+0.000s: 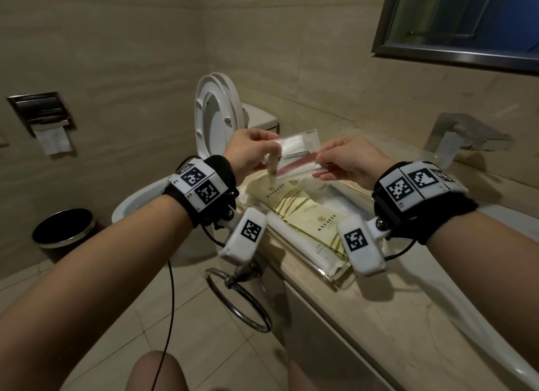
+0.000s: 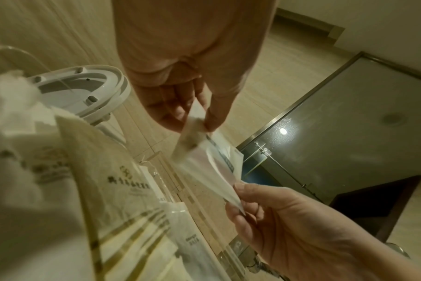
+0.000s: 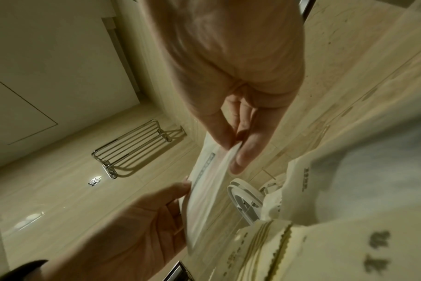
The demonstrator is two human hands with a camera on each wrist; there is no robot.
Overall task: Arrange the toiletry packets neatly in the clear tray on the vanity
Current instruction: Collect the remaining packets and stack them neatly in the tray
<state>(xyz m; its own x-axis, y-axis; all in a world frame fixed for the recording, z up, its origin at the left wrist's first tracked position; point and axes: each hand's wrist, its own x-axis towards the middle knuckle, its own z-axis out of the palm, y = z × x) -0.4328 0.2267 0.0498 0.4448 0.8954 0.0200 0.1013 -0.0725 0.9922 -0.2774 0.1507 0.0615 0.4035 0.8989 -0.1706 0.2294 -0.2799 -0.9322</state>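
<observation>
I hold a thin clear packet (image 1: 297, 157) with a red strip inside it, level and just above the tray. My left hand (image 1: 272, 158) pinches its left end and my right hand (image 1: 320, 165) pinches its right end. The left wrist view shows the packet (image 2: 212, 161) stretched between the left hand (image 2: 199, 117) and the right hand (image 2: 240, 195). From the right wrist, the packet (image 3: 204, 190) runs from the right hand (image 3: 236, 150) to the left hand (image 3: 183, 190). Below lies the clear tray (image 1: 331, 277) on the vanity, holding several cream packets (image 1: 303, 212) with gold stripes.
A toilet (image 1: 218, 113) with its lid up stands just left of the vanity (image 1: 393, 317). A towel ring (image 1: 239, 300) hangs off the vanity's front. The faucet (image 1: 466, 136) and sink basin (image 1: 513, 224) are to the right. A dark bin (image 1: 62, 230) sits on the floor.
</observation>
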